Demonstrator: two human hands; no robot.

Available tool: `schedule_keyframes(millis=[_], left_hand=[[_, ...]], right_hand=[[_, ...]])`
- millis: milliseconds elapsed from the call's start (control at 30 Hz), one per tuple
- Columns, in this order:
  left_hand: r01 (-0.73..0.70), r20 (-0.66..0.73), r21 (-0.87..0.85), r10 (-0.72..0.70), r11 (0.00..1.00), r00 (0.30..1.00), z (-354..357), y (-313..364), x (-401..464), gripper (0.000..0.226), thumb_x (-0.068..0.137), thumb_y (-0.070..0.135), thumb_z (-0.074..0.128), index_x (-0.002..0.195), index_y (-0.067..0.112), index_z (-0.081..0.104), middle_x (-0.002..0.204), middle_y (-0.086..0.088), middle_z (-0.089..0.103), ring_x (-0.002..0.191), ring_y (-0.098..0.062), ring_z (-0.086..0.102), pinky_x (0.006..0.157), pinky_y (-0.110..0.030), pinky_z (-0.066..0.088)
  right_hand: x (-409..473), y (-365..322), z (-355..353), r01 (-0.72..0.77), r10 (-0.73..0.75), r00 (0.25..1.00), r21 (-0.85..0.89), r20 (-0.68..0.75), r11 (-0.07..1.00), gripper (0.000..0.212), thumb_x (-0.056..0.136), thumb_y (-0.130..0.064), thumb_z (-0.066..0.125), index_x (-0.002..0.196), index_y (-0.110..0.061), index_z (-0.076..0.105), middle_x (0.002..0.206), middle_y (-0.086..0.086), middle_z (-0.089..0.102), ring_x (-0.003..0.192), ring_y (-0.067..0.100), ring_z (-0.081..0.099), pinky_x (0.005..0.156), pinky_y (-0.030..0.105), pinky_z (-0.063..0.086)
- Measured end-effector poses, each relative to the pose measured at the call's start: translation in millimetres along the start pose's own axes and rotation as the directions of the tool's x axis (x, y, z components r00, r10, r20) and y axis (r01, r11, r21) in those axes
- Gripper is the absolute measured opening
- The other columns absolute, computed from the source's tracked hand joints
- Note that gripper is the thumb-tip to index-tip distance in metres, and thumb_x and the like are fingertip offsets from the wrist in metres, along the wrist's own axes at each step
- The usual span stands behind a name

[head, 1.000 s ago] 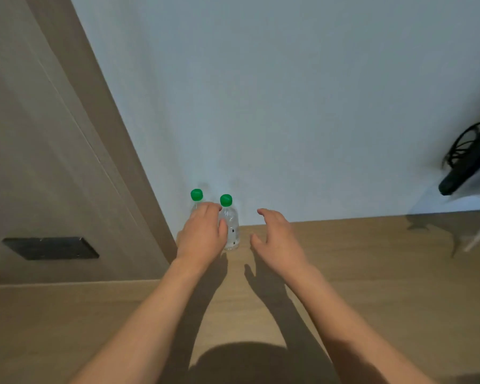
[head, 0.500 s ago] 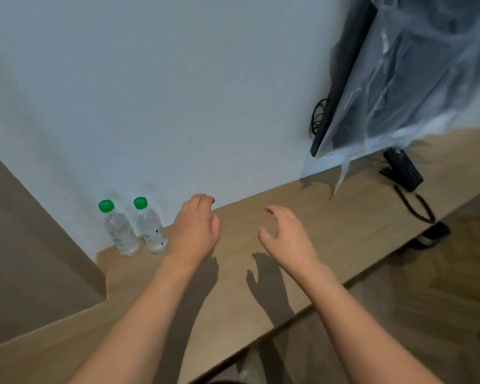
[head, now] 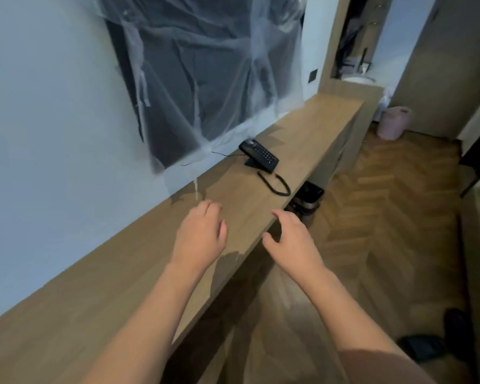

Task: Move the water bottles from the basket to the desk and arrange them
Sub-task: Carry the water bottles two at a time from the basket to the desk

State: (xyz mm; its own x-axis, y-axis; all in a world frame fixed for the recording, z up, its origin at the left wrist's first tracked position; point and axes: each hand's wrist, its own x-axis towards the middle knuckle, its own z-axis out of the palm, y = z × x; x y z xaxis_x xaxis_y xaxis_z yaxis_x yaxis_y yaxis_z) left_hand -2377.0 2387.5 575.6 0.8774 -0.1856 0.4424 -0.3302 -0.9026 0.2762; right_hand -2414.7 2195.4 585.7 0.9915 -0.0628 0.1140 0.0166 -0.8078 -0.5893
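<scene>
Two hands hang loose and hold nothing: the left hand [head: 198, 235] hovers over the tabletop [head: 67, 314], and the right hand [head: 293, 241] floats just off its front edge, above the herringbone floor [head: 385, 217], fingers relaxed. Half a second ago both green-capped bottles stood at the wall end of the tabletop beside the left hand; the view has since swung right and neither bottle shows now, nor does any basket. Farther along the tabletop sits a black phone [head: 258, 156], its cord looping toward the edge, below a plastic-draped screen [head: 205, 79] on the wall. Past the tabletop's far end stands a pink bin [head: 393, 122]. My guess: the person is turning back for more bottles.
</scene>
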Motion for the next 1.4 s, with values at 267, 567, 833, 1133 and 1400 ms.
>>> schedule_keyframes(millis=[267, 567, 833, 1133, 1400], left_hand=[[-0.227, 0.087, -0.109, 0.237, 0.968, 0.968, 99.7, 189.6, 90.2, 0.039, 0.093, 0.031, 0.054, 0.128, 0.015, 0.057, 0.127, -0.002, 0.056, 0.117, -0.02, 0.055, 0.1, -0.033, 0.044], [-0.346, 0.134, -0.206, 0.377, 0.915, 0.917, 199.1, 276.4, 199.8, 0.037, 0.09, 0.026, 0.06, 0.124, 0.012, 0.06, 0.121, -0.003, 0.06, 0.113, -0.018, 0.057, 0.097, -0.03, 0.046], [-0.348, 0.152, -0.262, 0.395, 0.9, 0.906, 296.9, 315.3, 368.9, 0.034, 0.094, 0.027, 0.055, 0.125, 0.013, 0.058, 0.12, 0.0, 0.058, 0.111, -0.016, 0.056, 0.094, -0.027, 0.046], [-0.455, 0.141, -0.28, 0.505, 0.846, 0.852, 389.7, 404.1, 521.3, 0.034, 0.093, 0.028, 0.057, 0.126, 0.016, 0.058, 0.122, 0.001, 0.06, 0.109, -0.012, 0.058, 0.093, -0.026, 0.051], [-0.486, 0.145, -0.258, 0.531, 0.835, 0.835, 504.7, 509.6, 659.2, 0.035, 0.091, 0.028, 0.06, 0.123, 0.015, 0.06, 0.117, 0.001, 0.063, 0.103, -0.013, 0.06, 0.088, -0.026, 0.051]], right_hand=[[20.1, 166.9, -106.4, -0.199, 0.198, 0.971, 0.005, -0.131, 0.98, 0.055, 0.092, -0.031, 0.058, 0.143, -0.018, 0.044, 0.143, 0.004, 0.047, 0.131, 0.019, 0.045, 0.111, 0.038, 0.038], [100.8, 289.7, -163.2, -0.369, 0.372, 0.913, 0.052, -0.166, 0.928, 0.059, 0.09, -0.034, 0.059, 0.144, -0.018, 0.043, 0.143, 0.004, 0.048, 0.131, 0.021, 0.045, 0.111, 0.038, 0.038], [257.7, 364.5, -216.0, -0.428, 0.421, 0.887, 0.0, -0.19, 0.904, 0.057, 0.092, -0.033, 0.057, 0.145, -0.02, 0.039, 0.145, 0.0, 0.043, 0.13, 0.02, 0.044, 0.105, 0.032, 0.038], [391.5, 460.0, -281.1, -0.46, 0.448, 0.851, 0.022, -0.275, 0.887, 0.055, 0.091, -0.033, 0.057, 0.143, -0.021, 0.042, 0.14, -0.001, 0.049, 0.127, 0.016, 0.047, 0.105, 0.028, 0.038], [519.2, 602.9, -357.9, -0.406, 0.405, 0.861, 0.065, -0.307, 0.912, 0.057, 0.093, -0.027, 0.059, 0.146, -0.018, 0.04, 0.145, -0.001, 0.045, 0.133, 0.011, 0.041, 0.11, 0.023, 0.03]])
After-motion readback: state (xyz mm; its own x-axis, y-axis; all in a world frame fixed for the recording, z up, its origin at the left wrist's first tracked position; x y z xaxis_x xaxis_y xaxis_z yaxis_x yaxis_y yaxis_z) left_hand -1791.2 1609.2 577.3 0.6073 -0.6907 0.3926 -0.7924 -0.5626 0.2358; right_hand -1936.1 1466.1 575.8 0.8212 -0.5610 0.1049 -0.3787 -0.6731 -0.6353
